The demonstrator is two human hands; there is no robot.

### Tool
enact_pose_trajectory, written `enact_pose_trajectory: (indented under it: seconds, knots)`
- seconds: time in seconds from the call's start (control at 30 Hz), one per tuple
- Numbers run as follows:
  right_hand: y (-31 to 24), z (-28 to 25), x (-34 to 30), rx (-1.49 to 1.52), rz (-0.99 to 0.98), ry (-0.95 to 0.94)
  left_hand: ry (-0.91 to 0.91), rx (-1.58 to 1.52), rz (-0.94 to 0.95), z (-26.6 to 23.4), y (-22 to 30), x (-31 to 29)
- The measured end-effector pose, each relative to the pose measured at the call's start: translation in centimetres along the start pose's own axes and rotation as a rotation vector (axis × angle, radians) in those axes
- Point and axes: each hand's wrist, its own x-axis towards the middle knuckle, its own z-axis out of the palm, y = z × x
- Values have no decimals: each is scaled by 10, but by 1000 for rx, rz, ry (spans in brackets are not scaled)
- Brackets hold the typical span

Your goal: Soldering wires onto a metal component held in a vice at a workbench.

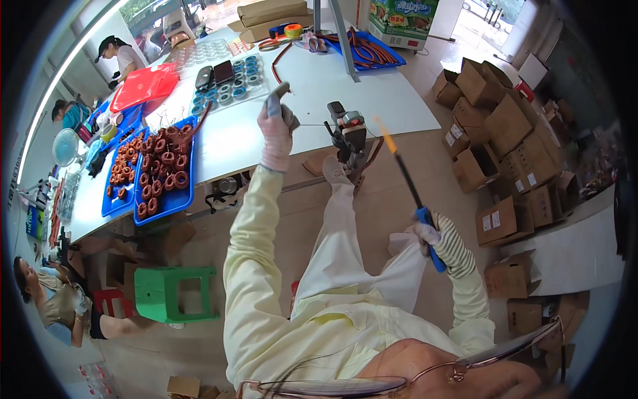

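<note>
Glasses [399, 376] sit at the bottom edge, pale yellow sleeves rising from there. Right hand [425, 236], gloved with a striped cuff, is at centre right, closed around the blue handle of a long soldering tool [409, 186] whose tip points up toward frame centre. Left hand [276, 126], gloved too, is raised at upper centre, fingers pinched on a small grey piece [279, 90] with a thin wire running right to a small black fixture [349, 136] at the white desk [392, 100] edge. Left of that, blue trays [169, 199] hold copper coils [163, 166]. Cardboard boxes [505, 133] crowd the right side.
</note>
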Motion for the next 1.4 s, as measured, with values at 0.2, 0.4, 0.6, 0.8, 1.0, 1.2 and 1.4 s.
enact_pose_trajectory:
  seconds: [0.2, 0.4, 0.6, 0.8, 1.0, 1.2, 1.4]
  knots:
    - [-14, -16, 47, -4, 248, -167, -152, -86, -208, 4, -38, 81]
    - [-43, -23, 101, 12, 279, -280, -233, -203, -375, 34, -84, 117]
    - [-31, -43, 123, 297, 345, -491, -267, -204, -538, 61, -113, 117]
    - [15, 4, 81, 616, 365, -414, -136, -35, -548, 64, -112, 91]
    - [48, 11, -27, 695, 250, -352, -1, 1331, 747, 40, -61, 3]
    - [43, 29, -62, 606, 299, -298, -952, 1471, 942, 39, -47, -71]
    - [54, 46, -68, 840, 324, -281, -965, 1295, 827, 44, -56, -71]
